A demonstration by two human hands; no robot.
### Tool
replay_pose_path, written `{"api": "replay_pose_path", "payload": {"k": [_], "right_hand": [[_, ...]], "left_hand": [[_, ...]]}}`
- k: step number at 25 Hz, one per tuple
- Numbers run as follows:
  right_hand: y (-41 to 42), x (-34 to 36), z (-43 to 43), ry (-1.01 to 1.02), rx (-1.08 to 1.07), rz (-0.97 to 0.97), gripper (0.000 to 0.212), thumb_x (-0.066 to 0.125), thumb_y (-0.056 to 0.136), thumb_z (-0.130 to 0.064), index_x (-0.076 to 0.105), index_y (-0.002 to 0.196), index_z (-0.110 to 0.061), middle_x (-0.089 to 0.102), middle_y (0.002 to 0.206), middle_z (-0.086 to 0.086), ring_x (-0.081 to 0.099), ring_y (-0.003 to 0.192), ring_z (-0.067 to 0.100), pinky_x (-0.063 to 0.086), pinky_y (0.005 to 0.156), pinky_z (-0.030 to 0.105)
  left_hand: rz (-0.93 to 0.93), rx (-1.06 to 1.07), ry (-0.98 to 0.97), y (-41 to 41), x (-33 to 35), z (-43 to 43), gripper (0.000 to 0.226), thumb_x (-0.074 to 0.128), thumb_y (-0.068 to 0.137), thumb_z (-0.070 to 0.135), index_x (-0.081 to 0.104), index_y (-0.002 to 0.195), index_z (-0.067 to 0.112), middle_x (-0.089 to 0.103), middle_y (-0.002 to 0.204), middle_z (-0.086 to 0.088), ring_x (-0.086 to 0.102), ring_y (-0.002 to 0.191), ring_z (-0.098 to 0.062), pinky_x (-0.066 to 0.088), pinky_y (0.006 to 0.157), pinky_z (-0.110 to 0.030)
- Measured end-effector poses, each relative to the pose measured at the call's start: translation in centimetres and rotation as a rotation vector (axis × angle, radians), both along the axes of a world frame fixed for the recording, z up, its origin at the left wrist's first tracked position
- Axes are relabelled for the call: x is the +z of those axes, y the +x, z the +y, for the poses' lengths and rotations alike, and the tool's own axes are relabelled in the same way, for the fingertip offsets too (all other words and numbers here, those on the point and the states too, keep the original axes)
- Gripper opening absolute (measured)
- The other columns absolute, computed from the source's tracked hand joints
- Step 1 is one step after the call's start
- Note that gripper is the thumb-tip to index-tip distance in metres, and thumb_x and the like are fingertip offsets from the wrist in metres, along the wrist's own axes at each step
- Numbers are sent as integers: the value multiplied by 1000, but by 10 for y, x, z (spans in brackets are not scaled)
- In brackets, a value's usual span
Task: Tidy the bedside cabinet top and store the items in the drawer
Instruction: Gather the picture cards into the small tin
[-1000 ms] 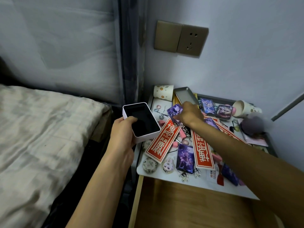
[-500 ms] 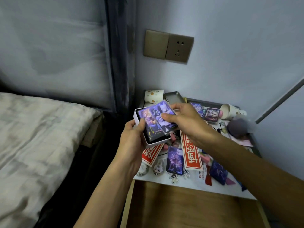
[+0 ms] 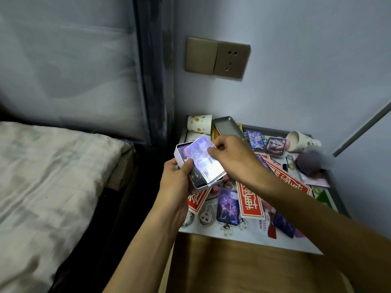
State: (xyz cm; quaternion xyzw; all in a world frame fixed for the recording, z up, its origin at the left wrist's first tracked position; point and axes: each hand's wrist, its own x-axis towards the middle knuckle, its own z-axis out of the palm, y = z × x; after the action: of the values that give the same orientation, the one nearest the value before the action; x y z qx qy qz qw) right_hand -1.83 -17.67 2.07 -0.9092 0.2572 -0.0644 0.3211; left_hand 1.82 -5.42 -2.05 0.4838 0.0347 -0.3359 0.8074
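Note:
My left hand (image 3: 179, 178) grips a small white box (image 3: 179, 152) held over the left edge of the bedside cabinet top (image 3: 243, 237). A purple picture card lies inside the box. My right hand (image 3: 230, 157) pinches a shiny sleeved purple card (image 3: 206, 162) by its far edge and holds it tilted over the box. On the cabinet top lie more purple cards (image 3: 228, 207), red printed strips (image 3: 248, 198), small figure charms (image 3: 206, 216) and pink bits. The open wooden drawer (image 3: 243, 265) shows below the top's front edge.
Two paper cups (image 3: 200, 123) (image 3: 302, 140), a grey metal tin (image 3: 228, 127) and a dark round thing (image 3: 309, 162) stand at the back of the top. A bed (image 3: 46, 187) is close on the left. A wall socket (image 3: 218, 57) sits above.
My right hand picked a purple card off the cabinet top and brought it to the box. A card now lies in the box, and another one is held over it.

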Motion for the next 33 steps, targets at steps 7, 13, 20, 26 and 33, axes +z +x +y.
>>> {"api": "replay_pose_path", "payload": {"k": [7,13,20,26,33], "right_hand": [[9,0,-15,215,29,36,11,72,86,-26,71,87,-14,65,64,-6,61,54,2,47,53,23],[5,-15,-8,60,48,9,12,72,85,-31,62,82,-25,63,68,-8,57,49,-1,40,43,13],[9,-31,-93,-175,-234,-100,22,61,94,-33,66,102,-13,67,94,1,61,76,11,42,63,23],[2,-78,-195,-737,-392,429,47,68,86,-38,57,122,-11,55,120,14,55,109,32,46,84,40],[10,-89,-210,-554,-459,226,36,68,86,-5,53,119,-3,42,126,17,52,108,36,50,83,41]], "left_hand": [[38,-40,-13,-1,4,1,24,50,100,10,56,121,0,72,99,-24,72,75,-34,61,59,-49],[17,-22,48,-2,2,0,29,55,97,9,54,124,-1,70,103,-28,72,72,-34,58,53,-41],[26,29,50,-7,7,-4,25,53,98,9,55,121,-2,73,88,-19,71,58,-25,54,44,-32],[56,-11,57,-5,6,-6,29,55,97,13,52,125,4,74,97,-19,74,75,-32,61,57,-47],[59,-16,60,-3,5,-8,30,55,97,14,51,125,5,75,91,-17,74,71,-33,58,66,-57]]}}
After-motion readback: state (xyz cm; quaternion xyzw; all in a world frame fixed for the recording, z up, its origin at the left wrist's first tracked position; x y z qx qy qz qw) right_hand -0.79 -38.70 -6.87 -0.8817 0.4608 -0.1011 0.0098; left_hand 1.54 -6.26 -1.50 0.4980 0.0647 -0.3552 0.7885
